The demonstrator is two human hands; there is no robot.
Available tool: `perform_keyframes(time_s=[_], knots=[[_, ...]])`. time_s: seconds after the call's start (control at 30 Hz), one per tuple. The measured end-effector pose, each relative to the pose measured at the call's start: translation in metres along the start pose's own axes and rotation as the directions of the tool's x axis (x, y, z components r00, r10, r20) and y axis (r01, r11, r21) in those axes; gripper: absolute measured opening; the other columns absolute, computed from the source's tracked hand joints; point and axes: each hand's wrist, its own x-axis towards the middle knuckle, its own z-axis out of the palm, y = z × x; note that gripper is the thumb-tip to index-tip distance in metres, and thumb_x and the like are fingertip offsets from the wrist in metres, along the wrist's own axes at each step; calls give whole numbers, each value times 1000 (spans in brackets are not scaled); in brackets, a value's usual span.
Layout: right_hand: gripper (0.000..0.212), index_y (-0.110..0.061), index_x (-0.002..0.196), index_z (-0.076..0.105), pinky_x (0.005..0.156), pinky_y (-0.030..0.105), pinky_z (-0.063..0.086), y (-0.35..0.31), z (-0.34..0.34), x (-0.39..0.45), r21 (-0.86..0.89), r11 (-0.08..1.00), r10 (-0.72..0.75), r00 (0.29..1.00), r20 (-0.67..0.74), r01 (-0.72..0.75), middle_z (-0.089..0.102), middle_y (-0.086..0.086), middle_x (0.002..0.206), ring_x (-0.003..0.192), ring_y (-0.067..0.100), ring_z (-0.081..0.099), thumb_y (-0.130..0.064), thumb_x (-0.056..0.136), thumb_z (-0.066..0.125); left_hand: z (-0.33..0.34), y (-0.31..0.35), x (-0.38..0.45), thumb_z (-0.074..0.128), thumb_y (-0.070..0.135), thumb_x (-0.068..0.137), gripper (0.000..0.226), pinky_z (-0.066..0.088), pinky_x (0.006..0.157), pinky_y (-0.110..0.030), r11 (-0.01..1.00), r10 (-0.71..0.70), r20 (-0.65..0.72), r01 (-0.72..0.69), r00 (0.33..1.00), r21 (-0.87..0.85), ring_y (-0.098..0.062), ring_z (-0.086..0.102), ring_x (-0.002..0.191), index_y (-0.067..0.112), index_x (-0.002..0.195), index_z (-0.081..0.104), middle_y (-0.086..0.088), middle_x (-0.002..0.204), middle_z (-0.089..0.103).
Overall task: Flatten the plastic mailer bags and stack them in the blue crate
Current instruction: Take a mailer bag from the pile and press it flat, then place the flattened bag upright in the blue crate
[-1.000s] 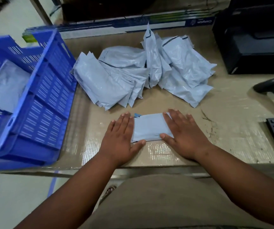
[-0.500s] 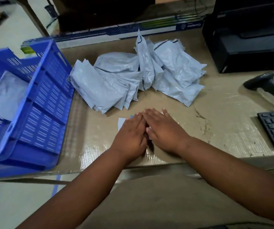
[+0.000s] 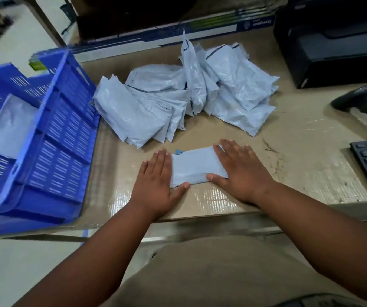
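Left hand [image 3: 156,180] and right hand [image 3: 240,171] lie flat, apart.

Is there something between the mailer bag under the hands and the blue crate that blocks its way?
Nothing lies on the table between the mailer bag and the blue crate. Only the crate's own near wall stands there, so the bag must probably be lifted over it.

Pale grey-blue mailer bags [image 3: 178,100], blue slotted crate [image 3: 52,129].
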Motion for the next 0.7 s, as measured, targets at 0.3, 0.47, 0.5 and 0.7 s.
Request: perform_keyframes(time_s=[0.3,0.47,0.5,0.7], knots=[[78,-25,167,17,132,47,2,32,-7,-25,159,987,40,998,-51,-32,12,1,176,162,19,5,-68,103,29,-41,-8,10,37,72,100,87,23,128,-43,983,26,6,-25,1000,-184,-24,22,158,17,166,22,-7,172,23],[61,-25,152,50,126,53,26,16,-9,-31,195,975,-64,971,-232,110,38,7,166,154,29,32,-56,100,40,-75,30,64,73,55,88,87,43,112,-40,980,128,158,-100,979,-171,-26,46,143,27,161,35,-3,158,48],[56,-26,147,57,124,52,30,11,-11,-31,200,969,-95,963,-254,148,42,7,163,151,29,36,-53,100,43,-81,37,74,77,54,84,87,47,107,-41,988,107,206,-81,973,-133,-28,49,139,25,157,39,-4,153,51],[30,-33,128,70,111,47,43,-11,-10,-32,220,938,-190,929,-317,267,51,-1,153,144,24,45,-39,101,57,-98,46,107,92,62,63,75,52,82,-37,999,-6,399,22,917,-36,-23,61,104,19,116,61,-1,116,64]])
